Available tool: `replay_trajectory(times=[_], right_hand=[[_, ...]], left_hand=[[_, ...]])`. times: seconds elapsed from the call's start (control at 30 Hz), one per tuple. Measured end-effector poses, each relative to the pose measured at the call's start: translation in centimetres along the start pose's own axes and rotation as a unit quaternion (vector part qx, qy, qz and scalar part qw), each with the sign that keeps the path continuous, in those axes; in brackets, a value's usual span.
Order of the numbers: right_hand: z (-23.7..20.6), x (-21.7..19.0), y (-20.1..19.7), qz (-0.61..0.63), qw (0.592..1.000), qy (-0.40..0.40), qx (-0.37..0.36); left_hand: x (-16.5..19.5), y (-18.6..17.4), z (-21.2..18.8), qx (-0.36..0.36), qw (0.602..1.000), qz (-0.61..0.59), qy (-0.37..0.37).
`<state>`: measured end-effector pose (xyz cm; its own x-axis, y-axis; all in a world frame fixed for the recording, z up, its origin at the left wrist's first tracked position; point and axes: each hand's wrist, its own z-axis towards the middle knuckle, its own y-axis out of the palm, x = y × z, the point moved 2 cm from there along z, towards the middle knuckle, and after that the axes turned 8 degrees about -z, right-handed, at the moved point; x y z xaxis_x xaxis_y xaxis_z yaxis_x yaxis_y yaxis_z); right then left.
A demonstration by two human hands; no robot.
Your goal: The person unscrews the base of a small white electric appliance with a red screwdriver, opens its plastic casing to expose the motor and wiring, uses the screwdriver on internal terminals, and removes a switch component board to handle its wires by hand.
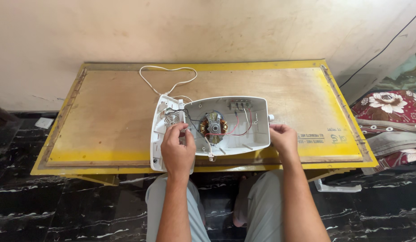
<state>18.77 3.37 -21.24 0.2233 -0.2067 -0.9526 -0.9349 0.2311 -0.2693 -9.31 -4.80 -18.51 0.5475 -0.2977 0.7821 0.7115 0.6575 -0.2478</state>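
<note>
Rigid plastic appliance housing [226,127], centre frame, likely motor-heavy: left hand [177,150] fingers pinch its inner edge, right hand [283,139] fingers grip its end.

I see a yellow-edged wooden tabletop [105,112]; on it an opened white casing [230,130], its cord [165,76] looping behind the casing.

The appliance housing [243,130] is smooth white plastic; the surface [105,116] is matt, worn wood with a glossy yellow-painted rim; the floor [73,210] is polished dark stone.
</note>
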Motion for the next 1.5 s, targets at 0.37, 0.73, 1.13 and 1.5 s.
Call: replay_trajectory(times=[0.37, 0.73, 1.13, 1.5], right_hand=[[0.5, -0.4, -1.3, 0.179, 0.977, -0.072, 0.088], [-0.5, -1.5, -1.3, 0.201, 0.937, -0.277, 0.065], [-2.2, -0.6, -0.9, 0.322, 0.893, -0.313, 0.026], [-5.7, -2.5, 2.8, 0.232, 0.889, -0.389, -0.060]], left_hand=[[0.4, 0.2, 0.0, 0.005, 1.000, 0.012, 0.009], [0.5, 0.4, -0.2, 0.022, 0.999, 0.027, 0.033], [1.5, 0.4, -0.2, 0.035, 0.994, 0.076, 0.064], [7.9, 2.9, 1.7, -0.114, 0.983, -0.090, -0.113]])
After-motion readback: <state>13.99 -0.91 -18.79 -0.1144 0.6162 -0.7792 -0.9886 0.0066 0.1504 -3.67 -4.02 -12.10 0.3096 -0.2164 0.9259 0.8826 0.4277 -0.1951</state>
